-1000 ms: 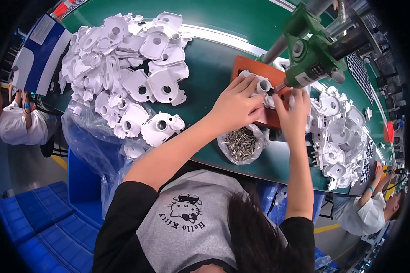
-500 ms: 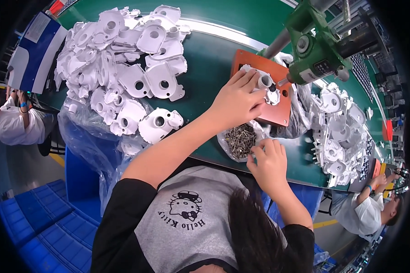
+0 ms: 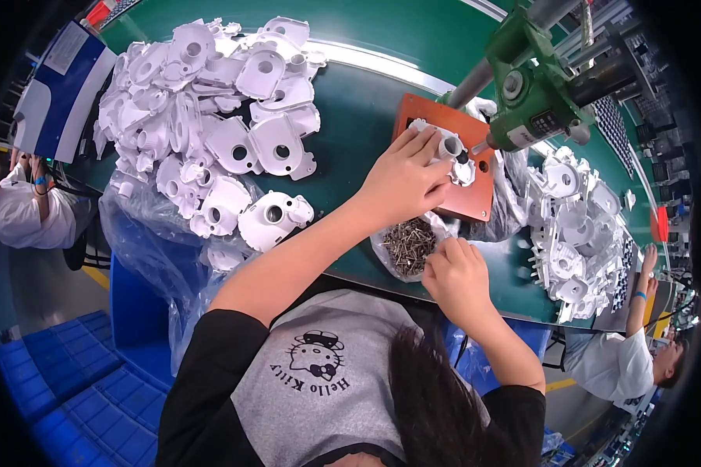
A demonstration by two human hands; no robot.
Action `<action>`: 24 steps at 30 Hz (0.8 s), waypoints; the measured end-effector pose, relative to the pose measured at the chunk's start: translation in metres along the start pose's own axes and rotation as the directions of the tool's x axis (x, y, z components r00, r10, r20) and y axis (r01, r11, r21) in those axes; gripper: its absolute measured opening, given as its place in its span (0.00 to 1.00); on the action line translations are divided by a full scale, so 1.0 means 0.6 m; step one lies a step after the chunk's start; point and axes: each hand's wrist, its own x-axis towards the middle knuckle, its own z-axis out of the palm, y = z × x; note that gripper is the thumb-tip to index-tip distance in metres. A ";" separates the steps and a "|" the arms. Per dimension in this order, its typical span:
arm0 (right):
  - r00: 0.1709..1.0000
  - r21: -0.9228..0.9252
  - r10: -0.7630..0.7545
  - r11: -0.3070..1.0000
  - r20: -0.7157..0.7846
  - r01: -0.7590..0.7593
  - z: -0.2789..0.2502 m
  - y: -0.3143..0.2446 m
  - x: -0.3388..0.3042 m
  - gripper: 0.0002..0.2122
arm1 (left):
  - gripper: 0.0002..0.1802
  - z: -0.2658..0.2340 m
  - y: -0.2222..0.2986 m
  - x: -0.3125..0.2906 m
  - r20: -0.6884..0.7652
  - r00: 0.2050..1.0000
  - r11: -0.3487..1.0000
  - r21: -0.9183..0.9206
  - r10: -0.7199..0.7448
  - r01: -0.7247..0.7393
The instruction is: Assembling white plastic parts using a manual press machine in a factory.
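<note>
Right hand (image 3: 456,274) picks from bag (image 3: 389,233) of screws (image 3: 410,245).

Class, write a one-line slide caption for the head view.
Left hand steadies a white plastic part on an orange fixture plate while the right hand picks at a bag of screws.

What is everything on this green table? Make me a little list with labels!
left hand: pressing on a white plastic part that sits on an orange jig plate
right hand: at the edge of a clear bag of small metal screws; whether it pinches one cannot be told
above the jig: green screwdriver machine on a metal arm
left pile: white plastic housings, heaped
right pile: more white plastic housings
surface: green worktable
nearby: people in white sleeves at both sides
</note>
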 end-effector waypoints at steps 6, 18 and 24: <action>0.966 0.575 0.233 0.778 0.113 -0.255 -0.079 0.061 0.047 0.06 | 0.14 -0.004 -0.004 -0.002 -0.013 1.000 1.000 0.002 0.006 -0.006; 0.893 0.793 0.428 0.492 0.139 -0.359 -0.016 0.188 0.151 0.06 | 0.13 -0.003 0.002 0.003 -0.071 0.997 0.999 -0.050 0.011 -0.015; 0.915 0.839 0.374 0.442 0.149 -0.318 -0.029 0.179 0.165 0.08 | 0.12 -0.007 0.003 0.003 -0.039 0.999 1.000 -0.023 -0.016 0.015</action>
